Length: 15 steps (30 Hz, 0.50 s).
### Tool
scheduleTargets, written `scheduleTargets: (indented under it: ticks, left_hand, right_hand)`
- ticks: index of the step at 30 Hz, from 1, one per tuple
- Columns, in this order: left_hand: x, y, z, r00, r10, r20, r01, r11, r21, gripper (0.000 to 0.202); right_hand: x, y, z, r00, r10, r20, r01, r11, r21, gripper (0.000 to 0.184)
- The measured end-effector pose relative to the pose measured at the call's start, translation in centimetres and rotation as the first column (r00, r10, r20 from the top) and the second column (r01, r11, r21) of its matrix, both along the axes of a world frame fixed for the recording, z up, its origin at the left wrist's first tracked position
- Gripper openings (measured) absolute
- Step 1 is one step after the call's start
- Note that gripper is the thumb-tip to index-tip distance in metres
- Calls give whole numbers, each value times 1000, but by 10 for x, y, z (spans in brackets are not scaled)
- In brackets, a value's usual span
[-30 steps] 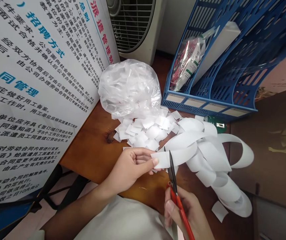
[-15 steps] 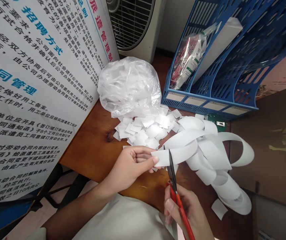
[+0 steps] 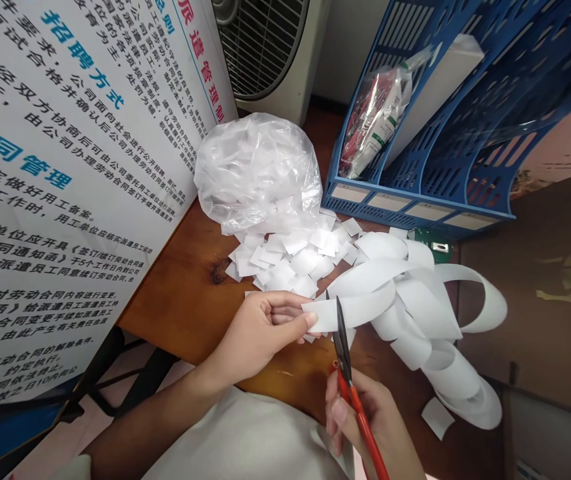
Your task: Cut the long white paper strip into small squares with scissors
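Between thumb and fingers, my left hand [image 3: 270, 327] pinches the free end of a long white paper strip [image 3: 365, 308]. My right hand [image 3: 370, 420] is wrapped around the red handles of a pair of scissors [image 3: 343, 347]. Their dark blades are parted and lie across the strip, just right of my left fingertips. From there the strip runs to the right into a heap of loose curls [image 3: 410, 307]. Behind my left hand lies a pile of small cut paper pieces [image 3: 290, 257]. One single piece [image 3: 438, 418] rests apart at the lower right.
A clear plastic bag [image 3: 260, 170] full of white pieces stands behind the pile on the wooden table [image 3: 175, 287]. At the back right is a blue file rack [image 3: 415, 193]. A printed board [image 3: 65, 187] borders the left, and a fan [image 3: 270, 53] stands behind.
Almost nothing differs. The scissors and my right hand have shifted very slightly left; my left hand and the strip stay in place.
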<state>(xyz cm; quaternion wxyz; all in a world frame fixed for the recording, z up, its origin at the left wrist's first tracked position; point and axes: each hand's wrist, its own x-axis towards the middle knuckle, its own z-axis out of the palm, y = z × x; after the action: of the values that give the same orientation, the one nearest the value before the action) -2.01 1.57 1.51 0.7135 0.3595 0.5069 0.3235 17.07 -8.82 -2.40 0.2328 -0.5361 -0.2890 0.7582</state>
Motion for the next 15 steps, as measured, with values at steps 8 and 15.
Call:
scheduleTargets:
  ticks: [8,15]
  left_hand:
    - [-2,0,-2,1000,5,1,-5,1000,-3,20]
    - [-2,0,-2,1000,-3,1,3,1000,-15,23]
  right_hand:
    - [1,-2,-6,1000,18,-17,-19,997,-70,57]
    - [0,-1,-3,1000,28,4,-27,991,-132,58]
